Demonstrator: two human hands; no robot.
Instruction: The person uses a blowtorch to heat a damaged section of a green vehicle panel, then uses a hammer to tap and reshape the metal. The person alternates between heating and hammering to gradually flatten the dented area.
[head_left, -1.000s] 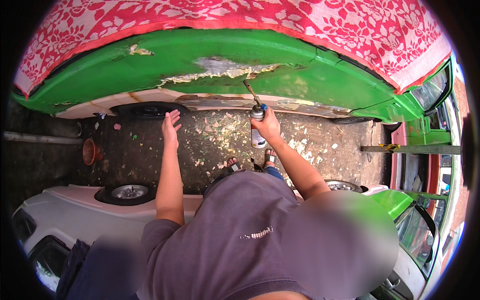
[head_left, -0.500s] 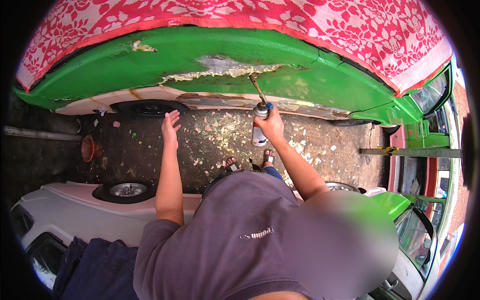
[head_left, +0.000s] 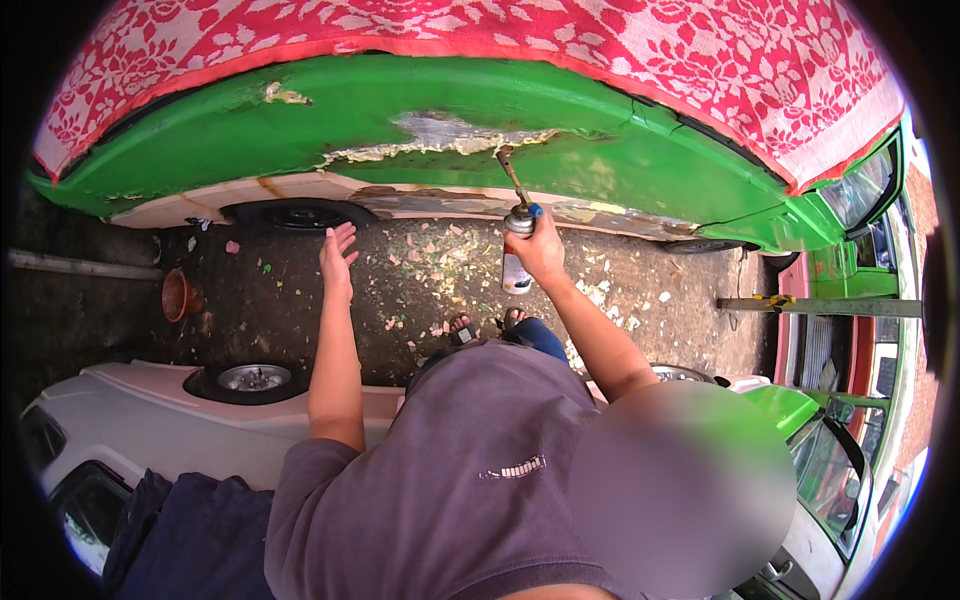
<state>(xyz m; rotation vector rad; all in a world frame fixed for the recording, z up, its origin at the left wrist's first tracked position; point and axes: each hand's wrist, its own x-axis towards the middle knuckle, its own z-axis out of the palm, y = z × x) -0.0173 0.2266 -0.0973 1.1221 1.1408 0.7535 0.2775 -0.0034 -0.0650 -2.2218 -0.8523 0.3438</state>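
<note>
My right hand [head_left: 540,248] is wrapped round the can of a gas blowtorch [head_left: 517,272], held upright. Its long metal nozzle tilts toward the green car body [head_left: 580,175], the burner tip close to a strip of bare, peeling paint [head_left: 450,135]; no flame can be made out. Pale flaking edges run along the lower side of that bare patch. My left hand [head_left: 338,254] hangs free near the car's dark wheel [head_left: 300,214], fingers stretched out with nothing in them.
Paint flakes litter the floor [head_left: 420,290] around my feet. A red-patterned cloth [head_left: 480,25] covers the car's upper part. Behind me stands a pale car [head_left: 160,410] with dark cloth on it. A terracotta pot [head_left: 177,296] is at left, a metal post [head_left: 840,306] at right.
One of my feet has shifted closer to the other. Both hands have moved only slightly, and the blowtorch tip stays by the bare patch.
</note>
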